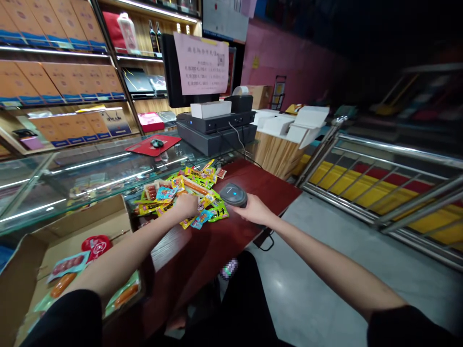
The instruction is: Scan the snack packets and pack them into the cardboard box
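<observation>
Holding a scanner point(233, 194), the right hand point(255, 211) is beside snack packets point(195, 185); left grip point(187, 206) I cannot tell; carton point(21, 272) occupies near left.

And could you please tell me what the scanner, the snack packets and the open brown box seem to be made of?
Scanner: probably hard satin plastic, from its smooth moulded shape.
Snack packets: likely plastic film, seemingly glossy, with bright print and see-through parts.
Open brown box: apparently matte cardboard, with plain folded walls.
</observation>
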Available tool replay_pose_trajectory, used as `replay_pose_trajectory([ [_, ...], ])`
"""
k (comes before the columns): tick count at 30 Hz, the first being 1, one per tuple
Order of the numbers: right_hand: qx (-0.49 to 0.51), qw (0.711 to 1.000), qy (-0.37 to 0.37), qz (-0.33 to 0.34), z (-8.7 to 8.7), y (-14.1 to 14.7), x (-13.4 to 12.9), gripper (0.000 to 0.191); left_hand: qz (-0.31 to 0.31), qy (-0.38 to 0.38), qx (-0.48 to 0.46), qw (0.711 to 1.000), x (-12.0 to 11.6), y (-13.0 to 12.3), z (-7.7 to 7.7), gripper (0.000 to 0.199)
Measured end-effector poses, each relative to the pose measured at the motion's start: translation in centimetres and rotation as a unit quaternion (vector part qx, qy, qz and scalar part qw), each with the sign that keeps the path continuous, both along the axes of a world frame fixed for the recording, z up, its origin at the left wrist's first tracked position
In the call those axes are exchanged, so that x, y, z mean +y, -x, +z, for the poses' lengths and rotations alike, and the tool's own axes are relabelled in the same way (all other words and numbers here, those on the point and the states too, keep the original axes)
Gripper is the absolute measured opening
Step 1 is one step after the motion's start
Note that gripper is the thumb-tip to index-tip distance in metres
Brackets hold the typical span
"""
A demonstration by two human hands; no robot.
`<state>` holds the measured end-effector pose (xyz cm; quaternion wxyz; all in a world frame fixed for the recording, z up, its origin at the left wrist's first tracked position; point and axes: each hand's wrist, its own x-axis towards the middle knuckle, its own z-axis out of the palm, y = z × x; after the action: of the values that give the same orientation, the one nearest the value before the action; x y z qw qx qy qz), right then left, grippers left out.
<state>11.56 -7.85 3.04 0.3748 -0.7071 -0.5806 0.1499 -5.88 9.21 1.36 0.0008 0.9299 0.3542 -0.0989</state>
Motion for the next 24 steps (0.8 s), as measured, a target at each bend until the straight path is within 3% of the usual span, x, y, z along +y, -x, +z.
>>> replay_pose_trajectory([
  [4, 0.017, 1.000, 0.003, 0.004, -0.8, 0.4, 0.7, 0.032, 0.002, 0.018, -0.050, 0.999, 0.3, 0.6, -1.1, 0.029],
  [8, 0.011, 1.000, 0.014, 0.016, -1.1, 0.8, 1.0, 0.029, 0.034, 0.099, -0.132, 0.986, 2.8, 1.6, -2.1, 0.023],
  [14, 0.015, 1.000, 0.013, 0.010, -1.1, 0.6, 0.5, 0.028, 0.086, 0.238, -0.305, 0.918, 5.9, 3.3, -2.4, 0.030],
  [24, 0.009, 1.000, 0.002, 0.007, -1.1, 0.5, 0.2, 0.028, 0.067, 0.257, -0.320, 0.909, 5.7, 3.0, -2.5, 0.029],
])
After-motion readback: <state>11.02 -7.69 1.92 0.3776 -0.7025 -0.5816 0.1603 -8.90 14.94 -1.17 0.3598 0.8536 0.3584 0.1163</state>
